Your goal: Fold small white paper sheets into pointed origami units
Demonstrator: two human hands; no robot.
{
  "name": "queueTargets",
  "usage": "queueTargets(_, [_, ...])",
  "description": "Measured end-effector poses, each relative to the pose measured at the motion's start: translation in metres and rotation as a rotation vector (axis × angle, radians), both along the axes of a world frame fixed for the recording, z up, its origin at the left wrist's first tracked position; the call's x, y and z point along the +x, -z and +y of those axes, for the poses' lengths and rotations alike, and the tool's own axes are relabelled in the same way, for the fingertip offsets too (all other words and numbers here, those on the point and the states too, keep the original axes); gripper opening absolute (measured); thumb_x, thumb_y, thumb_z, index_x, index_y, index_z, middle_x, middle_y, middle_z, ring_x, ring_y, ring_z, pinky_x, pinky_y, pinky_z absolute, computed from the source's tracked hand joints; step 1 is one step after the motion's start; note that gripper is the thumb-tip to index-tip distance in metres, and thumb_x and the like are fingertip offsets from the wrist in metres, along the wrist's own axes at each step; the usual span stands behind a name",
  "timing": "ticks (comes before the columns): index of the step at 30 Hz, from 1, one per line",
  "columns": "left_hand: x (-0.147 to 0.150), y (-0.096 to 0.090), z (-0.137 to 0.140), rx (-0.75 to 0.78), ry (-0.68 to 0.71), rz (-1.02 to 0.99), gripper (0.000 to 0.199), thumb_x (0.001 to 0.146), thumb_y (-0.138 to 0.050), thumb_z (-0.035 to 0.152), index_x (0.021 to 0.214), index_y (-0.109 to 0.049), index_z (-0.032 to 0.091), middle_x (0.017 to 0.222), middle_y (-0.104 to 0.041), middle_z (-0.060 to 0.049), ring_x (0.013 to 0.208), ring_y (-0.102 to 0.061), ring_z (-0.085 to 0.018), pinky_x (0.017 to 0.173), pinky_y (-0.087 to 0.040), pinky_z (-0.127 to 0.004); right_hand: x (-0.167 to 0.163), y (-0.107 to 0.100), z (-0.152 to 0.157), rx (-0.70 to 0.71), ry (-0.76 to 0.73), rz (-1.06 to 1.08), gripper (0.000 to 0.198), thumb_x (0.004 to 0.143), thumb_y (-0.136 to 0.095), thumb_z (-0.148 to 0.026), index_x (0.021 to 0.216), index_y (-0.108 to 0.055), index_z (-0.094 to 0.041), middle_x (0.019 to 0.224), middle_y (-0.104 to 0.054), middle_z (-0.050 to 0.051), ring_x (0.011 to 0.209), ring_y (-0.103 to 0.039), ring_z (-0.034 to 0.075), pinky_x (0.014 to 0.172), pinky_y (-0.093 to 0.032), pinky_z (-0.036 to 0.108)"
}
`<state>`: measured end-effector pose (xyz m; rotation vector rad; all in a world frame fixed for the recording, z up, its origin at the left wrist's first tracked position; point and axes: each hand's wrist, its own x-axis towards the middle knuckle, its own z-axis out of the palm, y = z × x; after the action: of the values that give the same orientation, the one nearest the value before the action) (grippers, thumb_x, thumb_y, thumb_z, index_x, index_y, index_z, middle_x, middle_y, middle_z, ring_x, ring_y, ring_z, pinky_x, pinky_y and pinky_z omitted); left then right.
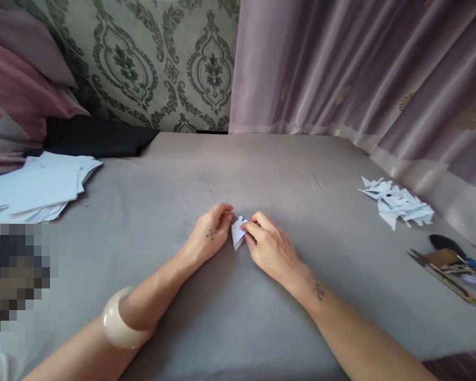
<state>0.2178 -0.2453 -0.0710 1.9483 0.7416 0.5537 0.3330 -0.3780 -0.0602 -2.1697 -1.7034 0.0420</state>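
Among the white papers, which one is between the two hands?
The single folded piece, pinched by the right hand; the stack lies at far left, the pile at far right.

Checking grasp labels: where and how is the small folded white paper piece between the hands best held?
Likely by the right edge, pinched from the right: the paper piece looks flat, that edge meets the bare right hand, and the pointed lower corner projects clear.

I watch through one head-worn camera, facing forward and down over both nearby hands (210, 230) (272, 246) to the far wall (170, 63).
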Motion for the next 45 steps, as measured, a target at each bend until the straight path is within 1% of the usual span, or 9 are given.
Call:
queueTargets(2, [-0.006,-0.008,0.005,0.2,0.017,0.076,0.027,0.08,-0.046,0.013,0.097,-0.065,0.018,0.105,-0.063,-0.01,0.087,-0.061,-0.02,0.079,-0.048,-0.033,-0.002,0.0,0.0,-0.034,-0.004,-0.014,0.028,0.092,-0.042,-0.014,0.103,-0.066,-0.022,0.1,-0.06,0.006,0.079,-0.059,0.015,0.062,-0.039,0.027])
queueTargets(3, [-0.009,-0.011,0.007,0.253,0.07,0.106,0.029,0.078,-0.045,0.011,0.096,-0.066,0.018,0.104,-0.062,-0.009,0.085,-0.06,-0.019,0.077,-0.048,-0.032,-0.002,0.0,0.0,-0.046,-0.006,-0.014,0.029,0.093,-0.041,-0.013,0.104,-0.066,-0.022,0.1,-0.06,0.006,0.081,-0.059,0.015,0.063,-0.039,0.027])
queueTargets(7, [-0.015,-0.017,0.013,0.269,0.35,0.193,0.031,0.077,-0.046,0.01,0.098,-0.067,0.021,0.094,-0.063,-0.004,0.078,-0.058,-0.015,0.072,-0.046,-0.026,-0.003,-0.001,0.0,-0.089,0.001,-0.004,0.03,0.094,-0.04,-0.013,0.106,-0.066,-0.022,0.099,-0.061,0.007,0.085,-0.061,0.017,0.067,-0.04,0.028])
queueTargets(10, [-0.015,-0.011,0.015,0.292,0.407,0.211,0.029,0.079,-0.049,0.012,0.098,-0.068,0.021,0.093,-0.062,-0.004,0.076,-0.058,-0.015,0.069,-0.044,-0.025,-0.003,0.0,0.0,-0.109,0.004,0.0,0.028,0.094,-0.041,-0.014,0.104,-0.066,-0.021,0.098,-0.062,0.007,0.083,-0.061,0.017,0.067,-0.04,0.028])
queueTargets(16, [-0.013,-0.009,0.017,0.244,0.403,0.191,0.019,0.086,-0.052,0.022,0.091,-0.071,0.022,0.092,-0.064,-0.004,0.076,-0.06,-0.015,0.07,-0.044,-0.025,-0.007,0.0,0.0,-0.153,0.114,0.061,0.022,0.095,-0.045,-0.023,0.1,-0.066,-0.022,0.096,-0.063,0.005,0.077,-0.061,0.017,0.061,-0.037,0.029])
queueTargets(21, [-0.01,-0.011,0.017,0.2,0.341,0.214,0.021,0.088,-0.052,0.028,0.083,-0.071,0.021,0.086,-0.064,-0.004,0.075,-0.06,-0.016,0.07,-0.044,-0.025,-0.01,0.0,0.001,-0.146,0.174,0.141,0.028,0.098,-0.041,-0.029,0.096,-0.068,-0.021,0.094,-0.064,0.006,0.074,-0.061,0.017,0.061,-0.036,0.03])
queueTargets(30, [-0.004,-0.007,0.014,0.217,0.254,0.251,0.021,0.086,-0.052,0.029,0.078,-0.069,0.02,0.081,-0.062,-0.004,0.068,-0.056,-0.015,0.063,-0.042,-0.026,-0.003,0.001,0.008,-0.116,0.299,0.298,0.023,0.091,-0.049,-0.029,0.078,-0.066,-0.021,0.086,-0.065,0.005,0.074,-0.06,0.018,0.063,-0.037,0.029])
queueTargets(37, [-0.002,-0.011,0.014,0.183,0.234,0.28,0.018,0.083,-0.056,0.028,0.077,-0.07,0.019,0.08,-0.062,-0.004,0.065,-0.056,-0.015,0.06,-0.042,-0.025,-0.001,-0.002,0.012,-0.116,0.301,0.374,0.023,0.086,-0.052,-0.027,0.066,-0.061,-0.021,0.08,-0.063,0.003,0.065,-0.056,0.014,0.06,-0.036,0.028])
queueTargets(45, [-0.001,-0.008,0.014,0.216,0.24,0.31,0.019,0.082,-0.054,0.031,0.074,-0.066,0.019,0.081,-0.062,-0.005,0.068,-0.056,-0.016,0.059,-0.042,-0.025,0.004,-0.003,0.016,-0.159,0.363,0.511,0.022,0.081,-0.056,-0.032,0.062,-0.058,-0.022,0.075,-0.065,0.002,0.065,-0.056,0.015,0.056,-0.035,0.028])
